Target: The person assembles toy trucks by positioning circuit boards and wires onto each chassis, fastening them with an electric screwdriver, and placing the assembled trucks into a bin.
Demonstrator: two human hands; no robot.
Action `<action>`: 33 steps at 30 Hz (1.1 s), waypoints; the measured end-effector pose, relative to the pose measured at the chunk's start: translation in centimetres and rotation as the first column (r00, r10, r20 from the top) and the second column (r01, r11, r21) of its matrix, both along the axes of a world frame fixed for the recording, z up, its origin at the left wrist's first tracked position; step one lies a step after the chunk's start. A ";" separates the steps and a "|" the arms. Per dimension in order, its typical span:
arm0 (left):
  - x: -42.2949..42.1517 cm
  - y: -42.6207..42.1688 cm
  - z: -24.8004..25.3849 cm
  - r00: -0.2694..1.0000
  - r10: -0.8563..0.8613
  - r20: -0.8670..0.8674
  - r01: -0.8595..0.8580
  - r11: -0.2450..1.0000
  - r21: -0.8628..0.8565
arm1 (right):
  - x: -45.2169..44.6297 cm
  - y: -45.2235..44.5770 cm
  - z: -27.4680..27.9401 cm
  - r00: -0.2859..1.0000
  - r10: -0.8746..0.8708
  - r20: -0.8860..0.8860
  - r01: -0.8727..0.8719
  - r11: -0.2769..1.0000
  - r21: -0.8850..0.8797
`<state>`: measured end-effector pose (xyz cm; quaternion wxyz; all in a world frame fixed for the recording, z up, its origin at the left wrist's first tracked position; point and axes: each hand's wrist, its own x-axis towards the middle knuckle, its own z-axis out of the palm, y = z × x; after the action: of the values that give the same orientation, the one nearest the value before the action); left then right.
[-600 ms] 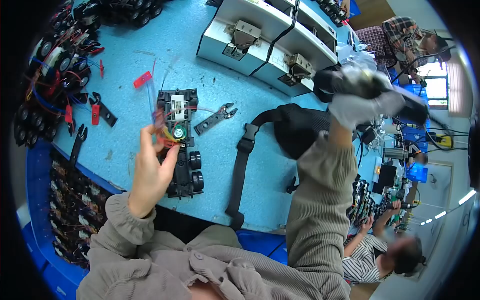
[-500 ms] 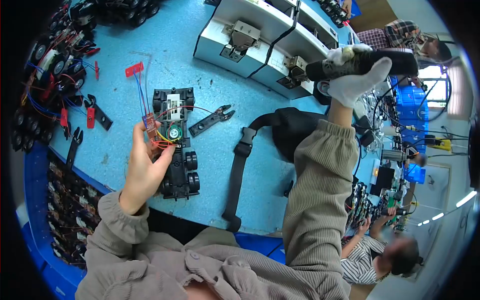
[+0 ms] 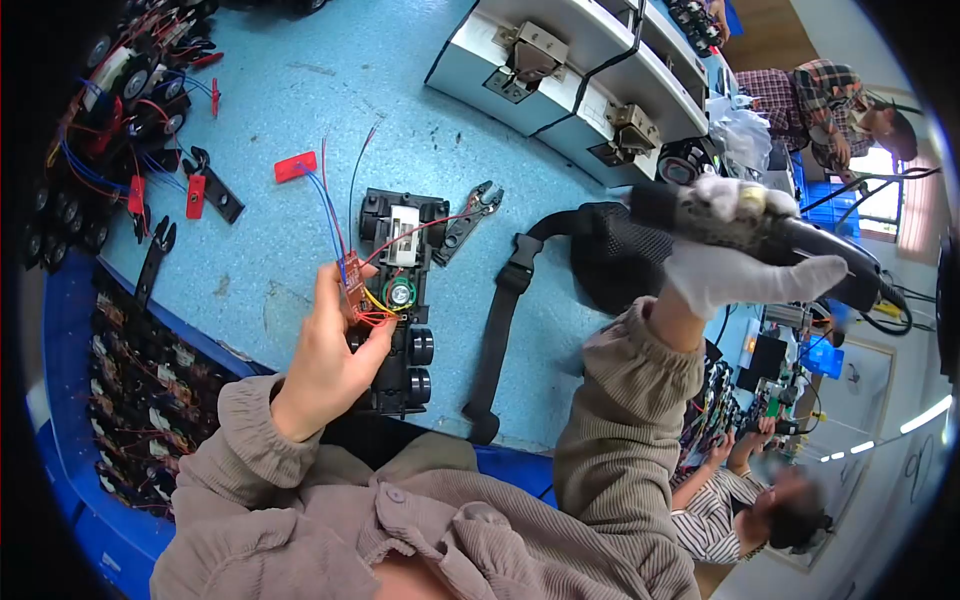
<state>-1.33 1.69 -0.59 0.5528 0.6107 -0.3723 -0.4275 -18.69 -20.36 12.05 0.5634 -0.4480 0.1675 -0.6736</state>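
My bare left hand [image 3: 330, 345] pinches a small red-brown circuit board [image 3: 353, 287] and its red wires between thumb and fingers. The board sits beside a black toy vehicle chassis [image 3: 372, 208], which lies on the bench and carries a white block [image 3: 402, 237] and a green-rimmed round part [image 3: 400, 292]. Blue and red wires run from the board to a red tab [image 3: 295, 167]. In a white glove, my right hand [image 3: 735, 275] is wrapped around a thick black corded hand tool [image 3: 775, 238], held above the bench on the right. Its working tip cannot be made out.
A black clip-ended part [image 3: 468, 225] lies beside the chassis. Near it are a black buckled strap [image 3: 492, 345] and bag [image 3: 615, 255]. White housings with metal brackets [image 3: 535, 50] stand behind. Vehicle assemblies [image 3: 130, 85] crowd the left; a blue bin [image 3: 75, 470] holds more. Two co-workers sit at right.
My gloved right hand has come down and nearer with the black tool, which is now tilted, its cord showing. The view has shifted; my left hand keeps its pinch at the board.
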 end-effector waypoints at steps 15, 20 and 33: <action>-0.1 -0.2 -0.3 0.991 -0.005 -0.131 -0.001 0.999 -0.048 | 0.5 -6.4 -2.2 0.915 -0.360 -0.184 0.304 0.912 -0.274; -0.3 0.0 -0.5 0.986 0.030 -0.161 -0.035 0.999 -0.028 | 0.2 2.4 -0.9 0.977 0.133 -0.166 -0.142 0.989 -0.040; -0.3 0.0 0.2 0.972 0.009 -0.234 0.001 0.999 0.044 | 5.8 11.3 -4.7 0.932 0.341 -0.122 -0.345 0.939 -0.009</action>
<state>-1.61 1.70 -0.40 0.5802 0.5687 -0.2941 -0.5034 -12.86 -9.09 7.33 0.6547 -0.5179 0.1096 -0.5396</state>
